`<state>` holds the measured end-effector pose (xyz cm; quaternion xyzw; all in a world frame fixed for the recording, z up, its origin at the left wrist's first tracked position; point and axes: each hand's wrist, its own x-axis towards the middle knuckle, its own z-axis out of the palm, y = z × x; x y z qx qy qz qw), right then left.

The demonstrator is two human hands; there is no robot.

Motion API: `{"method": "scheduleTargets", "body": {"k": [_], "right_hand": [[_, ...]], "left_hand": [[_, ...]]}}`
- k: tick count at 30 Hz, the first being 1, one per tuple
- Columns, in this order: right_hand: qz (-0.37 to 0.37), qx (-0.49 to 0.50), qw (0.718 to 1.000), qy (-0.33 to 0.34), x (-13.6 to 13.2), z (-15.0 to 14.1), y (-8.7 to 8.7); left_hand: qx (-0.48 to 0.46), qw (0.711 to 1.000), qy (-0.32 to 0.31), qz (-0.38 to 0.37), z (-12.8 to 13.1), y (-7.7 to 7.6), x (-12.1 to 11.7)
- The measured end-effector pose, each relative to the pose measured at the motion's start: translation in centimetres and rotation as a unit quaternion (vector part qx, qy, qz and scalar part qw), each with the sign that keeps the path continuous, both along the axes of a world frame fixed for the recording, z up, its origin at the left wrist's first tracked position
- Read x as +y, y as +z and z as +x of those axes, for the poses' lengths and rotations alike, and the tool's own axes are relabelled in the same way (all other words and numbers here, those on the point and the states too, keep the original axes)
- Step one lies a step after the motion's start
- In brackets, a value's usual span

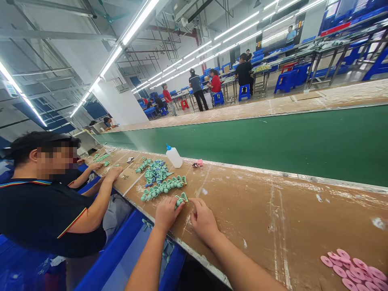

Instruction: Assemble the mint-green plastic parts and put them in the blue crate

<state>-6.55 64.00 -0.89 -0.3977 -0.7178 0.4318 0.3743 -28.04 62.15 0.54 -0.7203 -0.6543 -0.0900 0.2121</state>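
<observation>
My left hand (166, 213) is closed around a small mint-green piece (182, 199) at the front of the brown worktop, with part of it hidden by the fingers. From the right, my right hand (203, 221) comes close, its index finger stretched toward the piece's edge and its other fingers curled. Whether that fingertip touches the piece, I cannot tell. Just beyond my hands lies a row of similar rounded green pieces (165, 187). Behind that row is a loose heap of green and blue parts (157, 171).
A white squeeze bottle (174, 157) with a blue tip stands by the green conveyor belt (273, 139). Pink discs (354, 270) are piled at the right. On the left sits a co-worker (57, 202). Blue bins (121, 252) with green parts sit below the table edge.
</observation>
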Motion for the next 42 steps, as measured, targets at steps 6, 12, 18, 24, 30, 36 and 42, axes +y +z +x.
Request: {"method": "scheduleTargets", "body": {"k": [6, 12, 18, 24, 30, 36, 42], "right_hand": [[-0.009, -0.128, 0.992, -0.019, 1.1, 0.9, 0.5], [-0.025, -0.174, 0.981, -0.077, 2.7, 3.4, 1.5], [-0.031, -0.204, 0.975, -0.087, 3.6, 4.5, 1.4], [-0.051, -0.178, 0.978, -0.092, 3.6, 3.9, 0.9], [-0.127, -0.016, 0.990, -0.065, 4.4, 5.3, 1.6], [-0.290, 0.234, 0.911, 0.179, 4.8, 8.2, 3.9], [-0.401, 0.328, 0.780, 0.351, 3.9, 8.3, 3.8]], "left_hand": [[-0.021, 0.999, -0.016, -0.022, 3.9, 0.1, -0.8], [-0.031, 0.999, 0.019, -0.027, 5.6, 0.1, -1.6], [-0.041, 0.998, 0.036, -0.036, 7.6, -0.3, -1.4], [-0.070, 0.997, 0.031, -0.026, 8.0, -0.3, -2.0], [-0.130, 0.991, 0.026, 0.004, 6.6, -0.4, -3.7], [-0.291, 0.949, -0.004, 0.124, 8.5, 1.1, -5.3], [-0.625, 0.772, -0.061, 0.098, 14.9, 2.8, -5.3]]}}
